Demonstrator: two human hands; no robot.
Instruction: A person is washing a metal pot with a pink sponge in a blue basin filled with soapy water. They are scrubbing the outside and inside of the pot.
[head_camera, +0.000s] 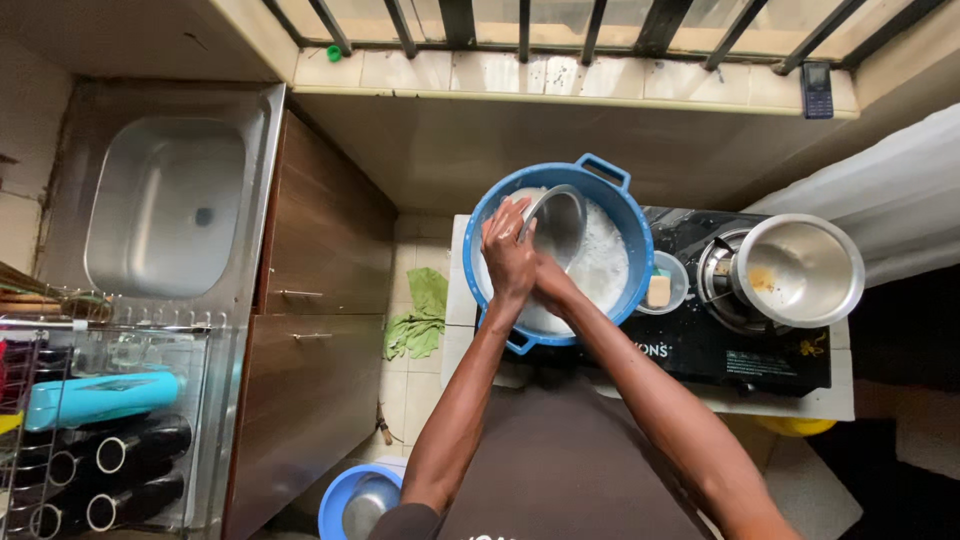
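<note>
A blue plastic basin (622, 205) with handles holds white soapy water and stands on the gas stove. My left hand (508, 250) grips the rim of a small steel bowl (558, 222) tilted over the suds. My right hand (548, 280) is mostly hidden under the left hand and the bowl, so I cannot tell what it holds. Both arms reach up from the bottom of the view.
A steel pot (800, 268) sits on the burner of the black stove (720, 350). A small bowl with soap (660, 288) stands beside the basin. A steel sink (165, 205) and dish rack (100, 420) are left. A green cloth (420, 315) lies on the floor. A phone (817, 90) rests on the sill.
</note>
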